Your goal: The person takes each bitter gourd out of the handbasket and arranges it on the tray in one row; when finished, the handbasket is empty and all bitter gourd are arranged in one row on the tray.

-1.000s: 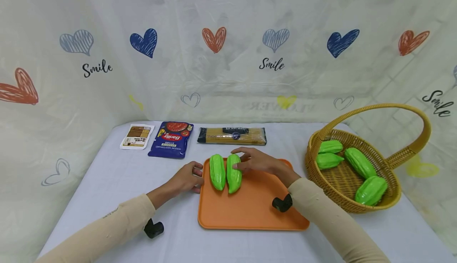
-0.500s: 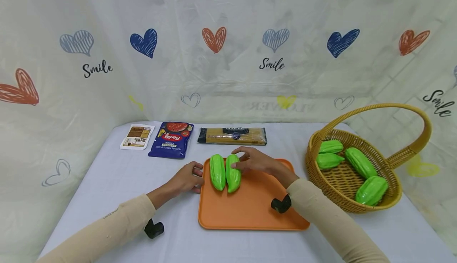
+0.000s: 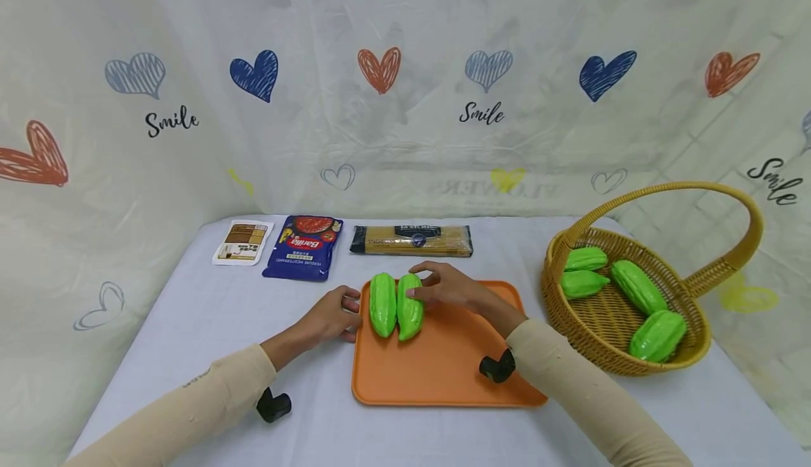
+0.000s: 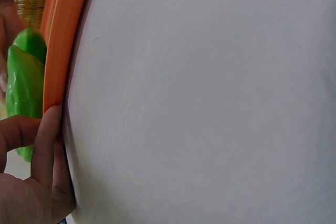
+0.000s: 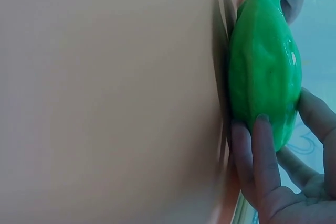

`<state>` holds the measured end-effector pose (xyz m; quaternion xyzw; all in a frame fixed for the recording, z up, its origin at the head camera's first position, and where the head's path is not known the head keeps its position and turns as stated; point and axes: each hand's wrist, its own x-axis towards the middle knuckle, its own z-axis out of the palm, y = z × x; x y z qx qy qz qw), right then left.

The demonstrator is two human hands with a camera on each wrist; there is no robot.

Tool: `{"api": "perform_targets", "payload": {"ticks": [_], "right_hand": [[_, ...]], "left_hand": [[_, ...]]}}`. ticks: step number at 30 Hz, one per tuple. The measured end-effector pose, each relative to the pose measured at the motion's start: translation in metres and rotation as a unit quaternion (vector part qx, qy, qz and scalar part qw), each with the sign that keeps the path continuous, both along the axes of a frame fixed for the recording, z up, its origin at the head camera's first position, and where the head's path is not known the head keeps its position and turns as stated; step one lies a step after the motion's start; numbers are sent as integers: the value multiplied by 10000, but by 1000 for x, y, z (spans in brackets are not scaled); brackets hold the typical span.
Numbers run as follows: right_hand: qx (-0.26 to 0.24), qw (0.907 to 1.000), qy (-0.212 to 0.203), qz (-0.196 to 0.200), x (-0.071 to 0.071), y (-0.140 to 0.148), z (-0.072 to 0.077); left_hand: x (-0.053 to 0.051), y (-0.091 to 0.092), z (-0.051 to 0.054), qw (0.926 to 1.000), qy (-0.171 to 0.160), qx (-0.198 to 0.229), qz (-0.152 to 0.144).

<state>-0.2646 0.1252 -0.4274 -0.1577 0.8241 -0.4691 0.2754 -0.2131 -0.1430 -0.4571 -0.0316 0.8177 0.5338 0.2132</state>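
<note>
In the head view, two bright green ridged gourds lie side by side at the far left of an orange tray [image 3: 450,375]. My right hand [image 3: 448,285] holds the right-hand gourd [image 3: 410,315] near its far end, with fingers and thumb on its sides. The right wrist view shows the fingertips [image 5: 262,129] against the glossy gourd [image 5: 265,66]. The left-hand gourd [image 3: 383,305] lies close against it, and no hand grips it. At the tray's left edge, my left hand [image 3: 327,318] holds the rim [image 4: 63,40] with bent fingers.
A wicker basket [image 3: 575,333] with a tall handle stands at the right, holding several green gourds [image 3: 636,287]. Along the back lie a white packet [image 3: 243,243], a blue sauce pouch [image 3: 303,248] and a spaghetti pack [image 3: 410,240]. A patterned curtain hangs behind the table [image 3: 190,326].
My right hand has moved slightly left with its gourd, narrowing the gap to the other gourd, which has also shifted a little left. My left hand has stayed at the rim.
</note>
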Motion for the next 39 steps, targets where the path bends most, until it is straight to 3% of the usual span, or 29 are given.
{"api": "perform_targets", "payload": {"ticks": [21,29,39], "right_hand": [[119,9999,-16,-46,4,7,5],[418,9989,188,0,7,12,10],[281,9994,184,79,9,28,18]], "left_hand": [[1,1,1,10000,14,-82,6],[0,0,1,9999,-39,-110,5],[1,0,1,10000,-9,-35,19]]}}
